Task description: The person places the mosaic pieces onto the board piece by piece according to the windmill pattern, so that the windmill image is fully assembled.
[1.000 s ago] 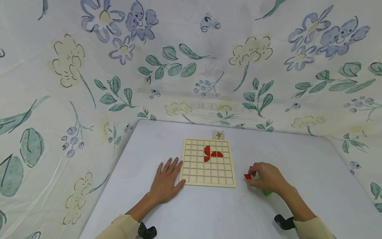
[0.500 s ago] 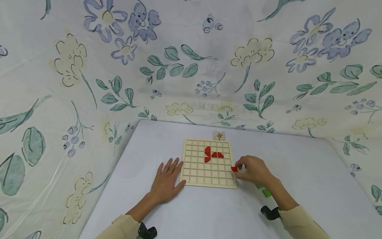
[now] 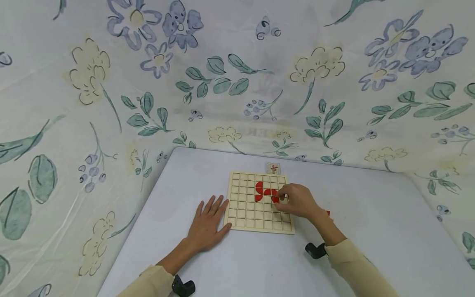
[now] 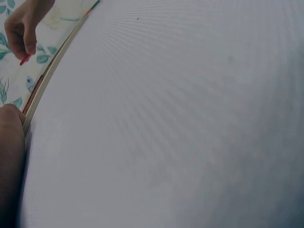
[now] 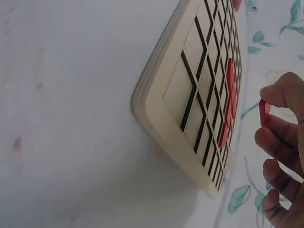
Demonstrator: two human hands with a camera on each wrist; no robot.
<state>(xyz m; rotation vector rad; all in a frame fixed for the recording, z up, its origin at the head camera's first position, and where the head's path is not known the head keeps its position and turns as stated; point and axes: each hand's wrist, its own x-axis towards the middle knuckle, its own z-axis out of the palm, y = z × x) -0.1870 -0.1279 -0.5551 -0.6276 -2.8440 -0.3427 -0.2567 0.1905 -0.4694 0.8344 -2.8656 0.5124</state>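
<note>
A pale wooden grid board [image 3: 241, 215] lies on the white table. Red quarter-round tiles [image 3: 259, 187] sit in several of its cells, near the upper middle. My right hand [image 3: 298, 201] is over the board's right part, pinching a red tile [image 5: 264, 112] between thumb and index finger; the other fingers are loosely bent. In the head view this tile appears just below the red ones at right. My left hand [image 3: 208, 225] lies flat with spread fingers on the table, its thumb and fingertips at the board's left edge.
Behind the board is a small pattern card [image 3: 273, 168] with a red figure on a grid. A red piece [image 3: 328, 213] peeks out beside the right forearm. Black wrist cameras [image 3: 315, 250] sit at both cuffs. A flowered cloth [image 3: 237, 82] hangs behind the table.
My right hand picked up a red tile from the right side and carried it left over the board. Green pieces seen earlier are now behind the forearm. The left hand stays put.
</note>
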